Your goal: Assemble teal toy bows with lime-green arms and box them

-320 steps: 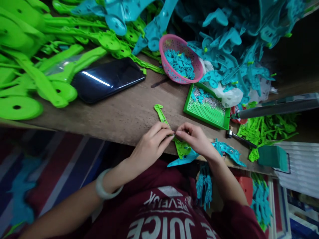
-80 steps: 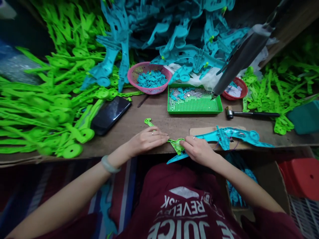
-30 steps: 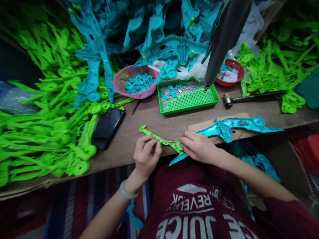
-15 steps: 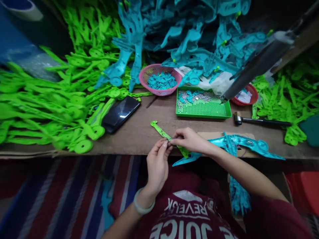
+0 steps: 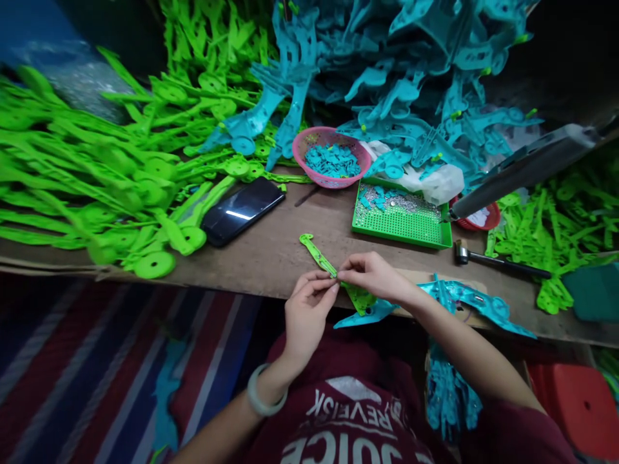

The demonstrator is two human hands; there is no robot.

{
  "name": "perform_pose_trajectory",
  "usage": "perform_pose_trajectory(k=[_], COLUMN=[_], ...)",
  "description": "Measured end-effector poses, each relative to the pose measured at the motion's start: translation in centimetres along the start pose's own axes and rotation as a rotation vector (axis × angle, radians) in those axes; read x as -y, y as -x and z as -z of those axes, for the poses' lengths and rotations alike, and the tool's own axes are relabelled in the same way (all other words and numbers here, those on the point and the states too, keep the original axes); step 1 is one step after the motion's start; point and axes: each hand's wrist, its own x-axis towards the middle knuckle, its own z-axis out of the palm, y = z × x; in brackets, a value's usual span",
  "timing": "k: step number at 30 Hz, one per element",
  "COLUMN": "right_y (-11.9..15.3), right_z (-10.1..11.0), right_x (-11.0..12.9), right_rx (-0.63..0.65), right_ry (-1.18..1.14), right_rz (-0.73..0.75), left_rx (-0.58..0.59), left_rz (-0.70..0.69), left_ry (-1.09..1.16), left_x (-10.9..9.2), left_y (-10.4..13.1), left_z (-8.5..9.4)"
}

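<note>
My left hand [image 5: 309, 309] and my right hand [image 5: 370, 277] meet over the table's front edge, both with fingertips pinched together at the middle of a slim lime-green plastic piece [image 5: 319, 256]. The hooked end of that piece points away from me, and its wider end shows below my right hand. Whether anything small sits between the fingertips is hidden. Under the green piece and my right forearm lies a turquoise toy-bow-shaped plastic part [image 5: 483, 299], partly on a flat board.
Lime-green parts [image 5: 97, 174] heap up at left, turquoise parts [image 5: 411, 84] at the back. Beyond my hands are a phone [image 5: 244, 211], a pink basket [image 5: 333, 182], a green tray [image 5: 401, 233], a hammer [image 5: 503, 263] and a grey power screwdriver-like tool [image 5: 522, 171] hanging at right.
The view has shifted, so the scene sits differently in the picture. Both hands stay together at the green piece, with the left fingers slightly rearranged.
</note>
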Motion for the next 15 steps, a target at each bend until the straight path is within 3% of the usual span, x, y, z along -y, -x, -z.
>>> perform_pose_trajectory(k=[6, 10, 15], right_y=[-0.2, 0.2, 0.8], right_z=[0.3, 0.4, 0.6], right_x=[-0.5, -0.5, -0.4], right_rx=[-0.027, -0.035, -0.061], right_ry=[0.231, 0.314, 0.395], right_rz=[0.156, 0.235, 0.232], left_rx=[0.085, 0.149, 0.227], left_rz=[-0.248, -0.287, -0.360], left_ry=[-0.268, -0.299, -0.419], left_x=[-0.8, -1.1, -1.3], left_y=[-1.2, -1.6, -1.6], left_z=[0.7, 0.9, 0.9])
